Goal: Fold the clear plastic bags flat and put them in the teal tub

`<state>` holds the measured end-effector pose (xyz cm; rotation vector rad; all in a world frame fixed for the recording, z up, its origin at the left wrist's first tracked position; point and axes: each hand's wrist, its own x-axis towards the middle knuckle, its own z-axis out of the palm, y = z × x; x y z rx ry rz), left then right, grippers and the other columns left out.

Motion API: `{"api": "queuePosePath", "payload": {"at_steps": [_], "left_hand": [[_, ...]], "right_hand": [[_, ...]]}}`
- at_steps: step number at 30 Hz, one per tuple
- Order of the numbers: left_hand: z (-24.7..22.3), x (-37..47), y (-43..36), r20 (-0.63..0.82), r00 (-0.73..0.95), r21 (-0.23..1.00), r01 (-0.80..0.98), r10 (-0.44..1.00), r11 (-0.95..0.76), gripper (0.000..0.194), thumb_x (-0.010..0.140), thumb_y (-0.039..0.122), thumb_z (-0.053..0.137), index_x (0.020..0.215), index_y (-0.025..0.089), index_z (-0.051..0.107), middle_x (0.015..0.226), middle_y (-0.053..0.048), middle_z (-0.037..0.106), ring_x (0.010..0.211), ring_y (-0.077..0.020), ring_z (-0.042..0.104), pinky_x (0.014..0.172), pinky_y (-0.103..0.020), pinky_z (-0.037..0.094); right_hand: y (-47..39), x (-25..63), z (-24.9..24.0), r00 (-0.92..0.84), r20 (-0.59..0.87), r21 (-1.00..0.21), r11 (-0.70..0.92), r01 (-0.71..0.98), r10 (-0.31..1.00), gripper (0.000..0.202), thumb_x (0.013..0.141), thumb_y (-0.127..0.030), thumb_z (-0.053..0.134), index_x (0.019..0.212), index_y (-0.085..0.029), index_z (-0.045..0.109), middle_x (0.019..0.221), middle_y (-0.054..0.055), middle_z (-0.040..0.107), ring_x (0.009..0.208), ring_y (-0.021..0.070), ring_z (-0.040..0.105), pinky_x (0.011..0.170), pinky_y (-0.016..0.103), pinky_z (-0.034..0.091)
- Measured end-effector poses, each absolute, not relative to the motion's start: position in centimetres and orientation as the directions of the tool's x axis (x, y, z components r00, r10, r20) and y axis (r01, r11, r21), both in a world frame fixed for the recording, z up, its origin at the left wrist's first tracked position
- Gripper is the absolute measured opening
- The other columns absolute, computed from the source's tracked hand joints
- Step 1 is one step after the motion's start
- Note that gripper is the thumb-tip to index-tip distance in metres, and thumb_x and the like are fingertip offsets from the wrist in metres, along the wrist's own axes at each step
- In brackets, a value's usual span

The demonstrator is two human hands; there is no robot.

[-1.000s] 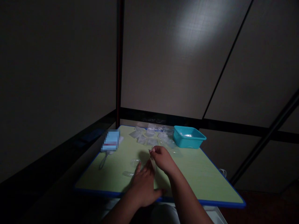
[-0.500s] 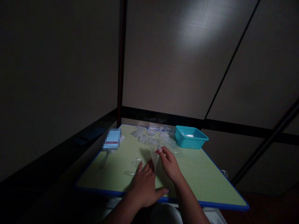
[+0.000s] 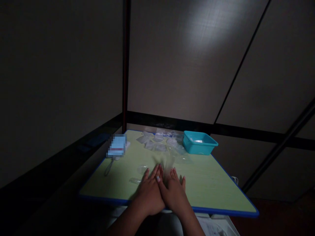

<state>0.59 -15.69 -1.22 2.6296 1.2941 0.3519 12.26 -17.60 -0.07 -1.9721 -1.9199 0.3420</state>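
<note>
Film (image 3: 169,162): one clear, blurred piece, at the fingertips of both hands on the near half of the table (image 3: 216,183), its far end tipped up or lying loose; which, I cannot tell.
Left hand (image 3: 150,190): palm down, fingers stretched forward; nothing visibly pinched, and whether it bears on the film's edge is hidden.
Right hand (image 3: 175,192): beside the left and touching it, thumb laid over the left's inner side, fingers pointing forward by the film; whether they press or pinch it, I cannot tell.
Step in hand: seemingly flattening or smoothing the film against the tabletop.
Next move calls for: light, even pressure from the right fingers, with the left hand steady so the thin sheet does not slide or crease.
Clear pieces (image 3: 142,169): two, just left of the left fingers.
Pile (image 3: 156,146): crumpled clear plastic toward the far edge, well beyond the fingertips.
Tub (image 3: 199,149): turquoise, far right, something clear and shiny inside.
</note>
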Motion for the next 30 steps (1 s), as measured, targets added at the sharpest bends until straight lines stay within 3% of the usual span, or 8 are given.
{"api": "queuePosePath", "payload": {"at_steps": [3, 10, 14, 17, 21, 25, 30], "left_hand": [[-1.1, 0.6, -15.8, 0.126, 0.59, 0.27, 0.753, 0.798, -0.6, 0.074, 0.079, 0.046, 0.04, 0.142, 0.018, 0.014, 0.149, -0.007, 0.01, 0.136, -0.0215, -0.004, 0.109, -0.048, 0.0], [-0.7, 0.3, -15.8, 0.102, 0.606, 0.276, 0.745, 0.789, -0.607, 0.073, 0.079, 0.043, 0.042, 0.142, 0.021, 0.011, 0.149, -0.006, 0.007, 0.137, -0.0223, -0.002, 0.109, -0.049, 0.001], [-0.4, 0.2, -15.9, 0.137, 0.626, 0.31, 0.709, 0.767, -0.634, 0.071, 0.08, 0.042, 0.044, 0.142, 0.03, 0.011, 0.149, 0.0, 0.006, 0.137, -0.0228, -0.001, 0.109, -0.05, 0.0], [-0.2, 0.2, -16.1, 0.127, 0.64, 0.321, 0.696, 0.758, -0.642, 0.072, 0.08, 0.041, 0.045, 0.141, 0.033, 0.009, 0.149, 0.004, 0.004, 0.137, -0.0236, 0.002, 0.109, -0.049, -0.003], [0.0, 0.3, -16.2, 0.143, 0.642, 0.315, 0.692, 0.753, -0.65, 0.07, 0.082, 0.044, 0.041, 0.141, 0.034, 0.006, 0.149, 0.004, 0.002, 0.136, -0.0264, 0.006, 0.108, -0.051, -0.004], [0.1, 0.3, -16.3, 0.104, 0.643, 0.321, 0.701, 0.759, -0.637, 0.066, 0.083, 0.045, 0.039, 0.141, 0.033, 0.011, 0.149, 0.004, 0.009, 0.135, -0.0317, 0.006, 0.108, -0.052, 0.0], [0.1, 0.5, -16.5, 0.014, 0.599, 0.375, 0.739, 0.801, -0.56, 0.065, 0.083, 0.04, 0.041, 0.141, 0.034, 0.013, 0.148, 0.008, 0.018, 0.135, -0.0321, 0.004, 0.109, -0.05, 0.002]], "right_hand": [[-17.1, 11.9, 0.0, 0.047, 0.076, -0.428, -0.01, 0.904, 0.996, 0.053, 0.09, -0.048, 0.027, 0.132, -0.02, 0.043, 0.135, 0.014, 0.043, 0.132, 0.0294, 0.022, 0.103, 0.057, -0.001], [-17.2, 10.9, 0.7, -0.013, 0.095, -0.465, 0.056, 0.883, 0.995, 0.048, 0.093, -0.037, 0.021, 0.125, -0.019, 0.051, 0.117, 0.015, 0.059, 0.12, 0.0299, 0.042, 0.101, 0.058, 0.008], [-17.1, 10.2, 1.3, -0.051, 0.101, -0.442, 0.091, 0.892, 0.994, 0.05, 0.092, -0.035, 0.02, 0.113, -0.012, 0.06, 0.107, 0.018, 0.063, 0.112, 0.0299, 0.05, 0.101, 0.055, 0.017], [-16.9, 9.7, 1.4, -0.066, 0.074, -0.431, 0.092, 0.898, 0.995, 0.051, 0.092, -0.035, 0.021, 0.119, -0.007, 0.054, 0.127, 0.02, 0.049, 0.125, 0.0299, 0.036, 0.103, 0.054, 0.014], [-16.6, 9.4, 1.3, -0.076, 0.052, -0.46, 0.091, 0.883, 0.996, 0.053, 0.091, -0.033, 0.023, 0.138, -0.011, 0.029, 0.145, 0.012, 0.022, 0.135, 0.0226, 0.013, 0.106, 0.052, 0.008], [-16.7, 9.1, 1.4, -0.138, 0.042, -0.499, 0.141, 0.855, 0.99, 0.054, 0.092, -0.04, 0.022, 0.14, -0.015, 0.025, 0.146, 0.008, 0.02, 0.136, 0.0214, 0.011, 0.106, 0.052, 0.005], [-17.2, 8.9, 1.5, -0.2, 0.051, -0.492, 0.199, 0.848, 0.978, 0.059, 0.091, -0.052, 0.022, 0.137, -0.017, 0.032, 0.146, 0.008, 0.02, 0.136, 0.0233, 0.008, 0.106, 0.053, 0.001]]}}
